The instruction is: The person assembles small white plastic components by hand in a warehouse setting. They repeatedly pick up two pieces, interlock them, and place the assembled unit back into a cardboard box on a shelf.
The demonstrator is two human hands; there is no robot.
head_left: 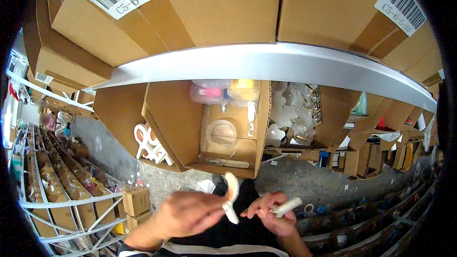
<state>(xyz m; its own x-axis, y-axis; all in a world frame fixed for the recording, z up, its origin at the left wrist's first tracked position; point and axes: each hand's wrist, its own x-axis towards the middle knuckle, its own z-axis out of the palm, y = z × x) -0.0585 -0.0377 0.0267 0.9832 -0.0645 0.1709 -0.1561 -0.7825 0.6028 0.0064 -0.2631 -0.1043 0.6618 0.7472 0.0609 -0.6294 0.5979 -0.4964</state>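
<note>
The person is standing at a warehouse rack, directly below an open cardboard box [223, 133] that is sitting under the grey shelf beam [266, 64]. Below that box, the left hand [190, 214] is closing its fingers on a curved white plastic piece [231, 196], which is sticking up toward the box's lower edge. To the right of it, the right hand [271, 214] is pinching a short white stick-like piece [286, 206] between thumb and fingertips, its free end pointing away from the box. The two pieces are lying close together but not touching. Judged from this, the pieces are being brought together or compared. Any next move calls for lining up their near ends with steady fingers; motion blur is hiding the exact grip.
</note>
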